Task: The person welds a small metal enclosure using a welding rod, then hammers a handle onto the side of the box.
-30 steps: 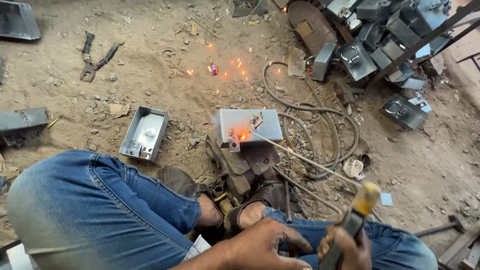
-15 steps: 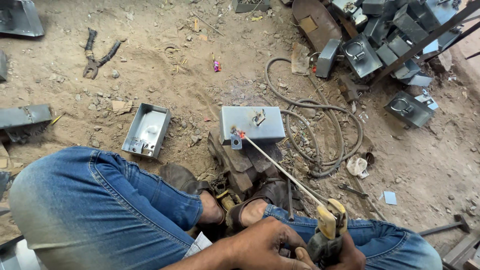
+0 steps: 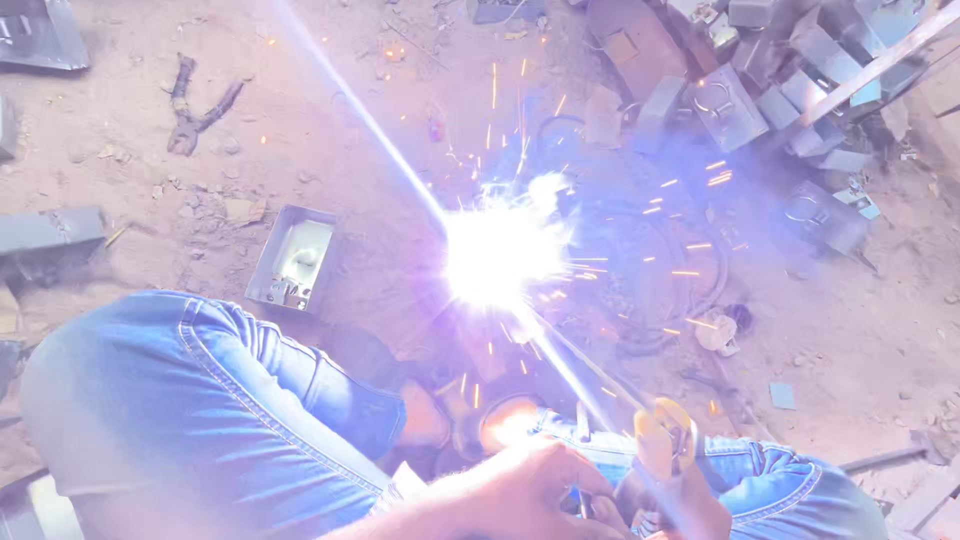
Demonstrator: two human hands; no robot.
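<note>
Gripping the yellow electrode holder [image 3: 664, 445], the right hand [image 3: 690, 505] angles its rod up-left into the welding arc [image 3: 500, 250]; the left hand [image 3: 520, 490], curled, steadies beside it.

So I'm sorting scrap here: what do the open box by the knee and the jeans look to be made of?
The open box looks like thin sheet metal, grey and dull, with folded walls and a floor that reflects the glare; probably steel, though I can't be sure. The jeans are blue denim, with visible seams and stitching.
</note>
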